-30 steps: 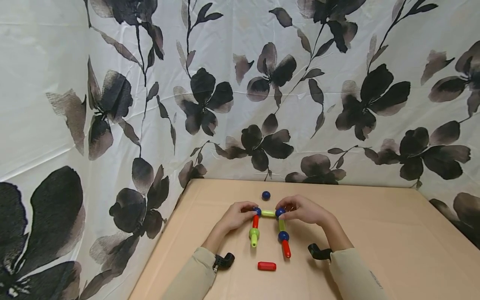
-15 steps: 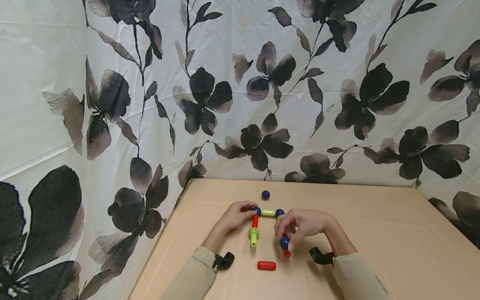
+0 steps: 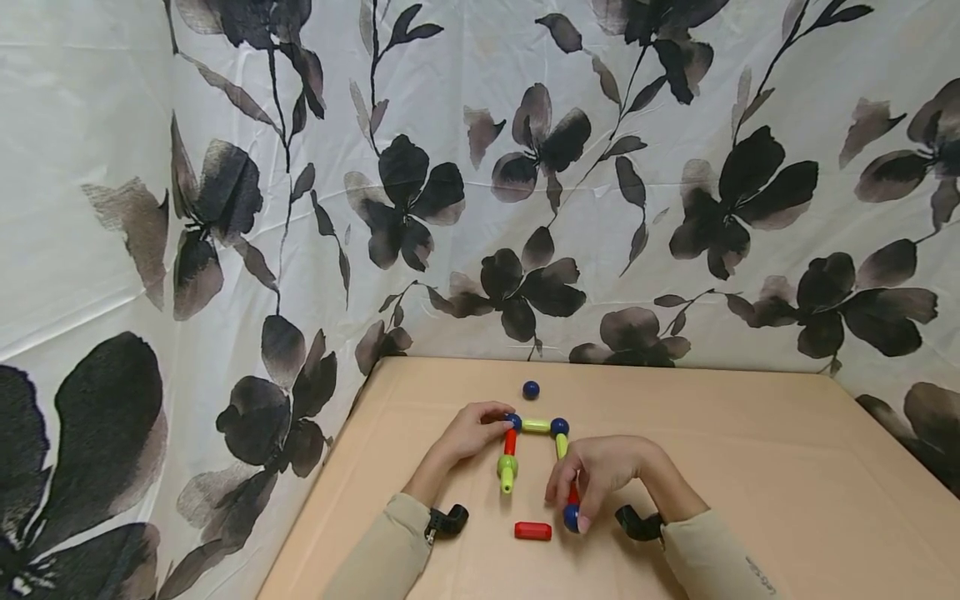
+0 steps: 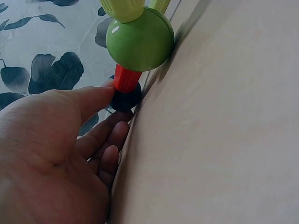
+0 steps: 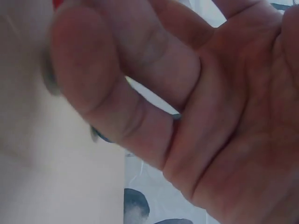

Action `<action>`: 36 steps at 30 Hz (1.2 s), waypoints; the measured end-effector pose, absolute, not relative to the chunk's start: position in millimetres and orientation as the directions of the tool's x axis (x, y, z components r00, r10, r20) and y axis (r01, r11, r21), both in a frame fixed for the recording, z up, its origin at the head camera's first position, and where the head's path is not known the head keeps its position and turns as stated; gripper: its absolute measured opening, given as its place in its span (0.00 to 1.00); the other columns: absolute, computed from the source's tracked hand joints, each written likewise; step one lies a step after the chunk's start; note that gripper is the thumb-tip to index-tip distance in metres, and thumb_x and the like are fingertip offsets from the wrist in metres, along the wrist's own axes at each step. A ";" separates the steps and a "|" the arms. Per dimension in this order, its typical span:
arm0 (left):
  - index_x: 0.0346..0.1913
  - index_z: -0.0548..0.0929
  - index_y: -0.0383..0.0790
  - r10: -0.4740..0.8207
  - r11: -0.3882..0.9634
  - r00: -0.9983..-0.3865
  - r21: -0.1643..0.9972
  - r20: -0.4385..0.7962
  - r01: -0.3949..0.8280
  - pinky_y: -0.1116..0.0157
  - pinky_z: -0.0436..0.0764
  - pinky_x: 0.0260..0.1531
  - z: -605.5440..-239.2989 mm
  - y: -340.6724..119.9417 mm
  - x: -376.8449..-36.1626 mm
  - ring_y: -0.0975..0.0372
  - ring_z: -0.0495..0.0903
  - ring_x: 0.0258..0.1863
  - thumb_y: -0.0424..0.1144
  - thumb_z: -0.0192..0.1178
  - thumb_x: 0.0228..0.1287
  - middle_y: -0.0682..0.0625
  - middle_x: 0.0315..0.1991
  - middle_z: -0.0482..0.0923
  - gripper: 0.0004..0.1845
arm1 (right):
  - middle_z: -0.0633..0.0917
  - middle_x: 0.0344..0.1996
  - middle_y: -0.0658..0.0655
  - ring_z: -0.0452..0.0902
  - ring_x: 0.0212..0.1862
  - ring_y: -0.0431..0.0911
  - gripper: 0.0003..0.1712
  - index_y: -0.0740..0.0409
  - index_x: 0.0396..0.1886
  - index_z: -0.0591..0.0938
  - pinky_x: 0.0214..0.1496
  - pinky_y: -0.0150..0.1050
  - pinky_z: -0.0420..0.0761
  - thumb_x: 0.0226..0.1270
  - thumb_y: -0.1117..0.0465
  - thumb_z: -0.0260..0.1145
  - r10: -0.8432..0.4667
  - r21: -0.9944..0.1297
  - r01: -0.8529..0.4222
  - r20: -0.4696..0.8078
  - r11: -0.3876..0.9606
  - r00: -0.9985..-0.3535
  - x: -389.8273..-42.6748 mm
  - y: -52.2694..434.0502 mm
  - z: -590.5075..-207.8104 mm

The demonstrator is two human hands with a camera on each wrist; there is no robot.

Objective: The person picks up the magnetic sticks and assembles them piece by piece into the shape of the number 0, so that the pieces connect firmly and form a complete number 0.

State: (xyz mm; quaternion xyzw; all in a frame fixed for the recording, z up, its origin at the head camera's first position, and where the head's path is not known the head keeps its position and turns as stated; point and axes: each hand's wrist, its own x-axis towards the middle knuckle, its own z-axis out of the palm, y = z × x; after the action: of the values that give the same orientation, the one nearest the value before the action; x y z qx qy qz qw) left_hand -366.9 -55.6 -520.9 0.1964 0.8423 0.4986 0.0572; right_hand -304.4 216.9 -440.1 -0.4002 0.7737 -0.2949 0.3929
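At the frame's far left corner my left hand [image 3: 474, 430] pinches a blue ball [image 3: 513, 422] between thumb and fingers. From that ball a red stick [image 3: 510, 442] runs nearer to a green ball [image 3: 507, 464] with a yellow-green stick [image 3: 507, 481]. Another yellow-green stick [image 4: 123, 8] edge shows at the top of the left wrist view. A yellow-green stick [image 3: 536, 426] links to a second blue ball [image 3: 559, 427]. My right hand [image 3: 606, 470] holds a third blue ball [image 3: 572, 518] near its thumb; a red stick [image 3: 573, 493] shows beyond it, partly hidden.
A loose red stick [image 3: 533, 531] lies on the tan table [image 3: 787, 467] between the forearms. One loose blue ball [image 3: 531, 390] sits farther back. Behind the table hangs a white flower-patterned cloth [image 3: 465, 217].
My right hand left the far right blue ball and moved nearer. The blue ball it holds has moved from the red stick's far side to its near side. My left hand stays put.
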 end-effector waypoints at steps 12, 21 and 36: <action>0.59 0.87 0.47 0.386 0.420 -0.917 0.865 0.103 0.274 0.51 0.76 0.64 -520.8 -54.0 -367.6 0.60 0.80 0.54 0.42 0.65 0.74 0.56 0.51 0.87 0.15 | 0.89 0.40 0.47 0.79 0.44 0.45 0.14 0.54 0.42 0.92 0.43 0.32 0.77 0.54 0.65 0.83 -0.817 -0.733 -0.381 -0.425 0.563 -0.389 -299.4 214.6 -439.4; 0.59 0.87 0.47 0.380 0.415 -0.919 0.870 0.099 0.266 0.52 0.76 0.64 -521.7 -53.4 -368.2 0.60 0.80 0.54 0.42 0.65 0.74 0.56 0.51 0.87 0.15 | 0.88 0.35 0.44 0.77 0.40 0.39 0.17 0.49 0.41 0.91 0.44 0.35 0.76 0.52 0.67 0.84 -0.757 -0.681 -0.364 -0.458 0.635 -0.466 -297.6 211.2 -438.3; 0.59 0.87 0.47 0.378 0.418 -0.921 0.871 0.093 0.260 0.51 0.76 0.64 -523.0 -52.5 -369.9 0.60 0.80 0.54 0.44 0.65 0.74 0.55 0.52 0.87 0.15 | 0.88 0.46 0.57 0.79 0.37 0.49 0.14 0.58 0.53 0.87 0.37 0.36 0.80 0.74 0.57 0.69 -0.575 -0.692 -0.423 0.014 0.585 -0.818 -342.4 226.2 -446.5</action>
State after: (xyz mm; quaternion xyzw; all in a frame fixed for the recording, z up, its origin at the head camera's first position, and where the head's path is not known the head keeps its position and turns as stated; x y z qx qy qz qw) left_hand -369.9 -52.5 -523.0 0.1897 0.8400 0.5050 0.0585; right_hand -342.4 226.2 -446.5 -0.2824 0.8837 -0.3577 0.1065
